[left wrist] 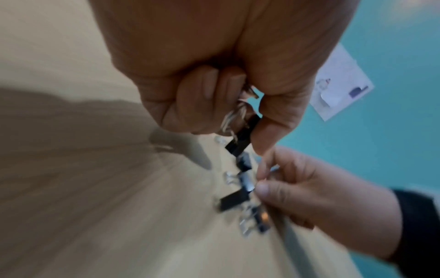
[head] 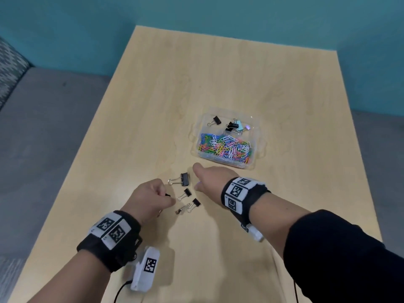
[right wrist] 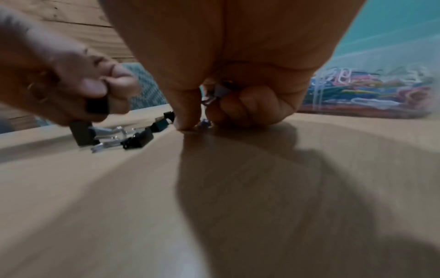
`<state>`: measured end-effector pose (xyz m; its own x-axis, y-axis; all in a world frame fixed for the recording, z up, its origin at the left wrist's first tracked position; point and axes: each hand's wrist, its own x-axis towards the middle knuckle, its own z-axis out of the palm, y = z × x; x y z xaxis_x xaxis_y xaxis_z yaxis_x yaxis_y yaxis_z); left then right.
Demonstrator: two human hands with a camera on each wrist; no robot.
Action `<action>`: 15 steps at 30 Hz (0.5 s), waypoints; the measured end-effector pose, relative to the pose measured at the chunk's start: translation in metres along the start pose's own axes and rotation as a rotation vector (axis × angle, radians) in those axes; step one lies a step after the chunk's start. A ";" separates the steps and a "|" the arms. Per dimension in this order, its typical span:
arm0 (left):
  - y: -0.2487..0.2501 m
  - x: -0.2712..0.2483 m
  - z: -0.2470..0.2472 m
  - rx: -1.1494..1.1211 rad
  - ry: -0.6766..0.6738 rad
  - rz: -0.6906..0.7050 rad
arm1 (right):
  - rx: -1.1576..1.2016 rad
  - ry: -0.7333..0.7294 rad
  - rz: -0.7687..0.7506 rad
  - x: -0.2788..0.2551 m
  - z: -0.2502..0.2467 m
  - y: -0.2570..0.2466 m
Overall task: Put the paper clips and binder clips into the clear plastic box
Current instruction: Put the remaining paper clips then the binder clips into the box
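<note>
The clear plastic box [head: 259, 147] sits right of centre, holding several coloured paper clips [head: 227, 146] and a few binder clips [head: 231, 125]. Three black binder clips [head: 185, 179] lie loose on the table between my hands. My left hand [head: 166, 196] is curled and grips a black binder clip [left wrist: 240, 139], with silver handles bunched in the palm. My right hand [head: 197, 182] is low over the table just right of the loose clips. Its fingers curl round a small purple binder clip [right wrist: 220, 92], and one fingertip [right wrist: 188, 124] touches the tabletop.
The light wooden table [head: 218, 73] stands against a teal wall. Grey flooring shows along its left edge. A white tagged device [head: 146, 267] hangs under my left wrist near the table's front.
</note>
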<state>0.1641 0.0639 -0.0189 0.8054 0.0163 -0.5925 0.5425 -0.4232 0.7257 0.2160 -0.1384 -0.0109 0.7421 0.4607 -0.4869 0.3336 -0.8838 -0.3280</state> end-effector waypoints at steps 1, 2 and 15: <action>0.009 0.002 -0.003 -0.055 0.008 0.010 | -0.023 0.009 -0.018 0.002 0.002 0.001; 0.022 0.006 -0.006 -0.083 0.017 0.028 | -0.044 0.025 -0.030 0.002 0.005 0.002; 0.226 0.121 0.057 0.671 0.027 0.386 | 0.428 0.122 0.202 -0.046 -0.006 0.029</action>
<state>0.3710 -0.0818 0.0535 0.9182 -0.2254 -0.3258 -0.0316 -0.8614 0.5069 0.1953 -0.1859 0.0065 0.8384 0.2480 -0.4854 -0.0741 -0.8303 -0.5523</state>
